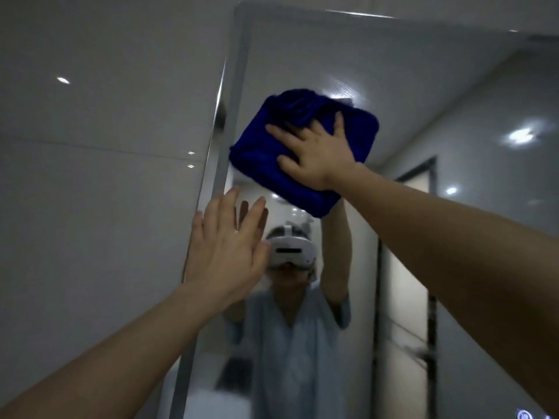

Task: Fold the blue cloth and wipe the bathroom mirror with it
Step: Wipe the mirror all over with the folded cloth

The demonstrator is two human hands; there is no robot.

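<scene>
the left hand (230,252), fingers straight and holding nothing, is raised flat at the left edge of the mirror (423,95), beside the grey tiled wall (90,176). up and right, the right hand (314,155) spreads flat, pressing the folded blue cloth (257,155) against the glass.

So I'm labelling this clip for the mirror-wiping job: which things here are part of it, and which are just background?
In the job: folded blue cloth, pressed flat on the bathroom mirror by the right hand; left hand, open by the mirror's left edge.
Just there: tiled wall; reflected headset; reflected door frame.
</scene>
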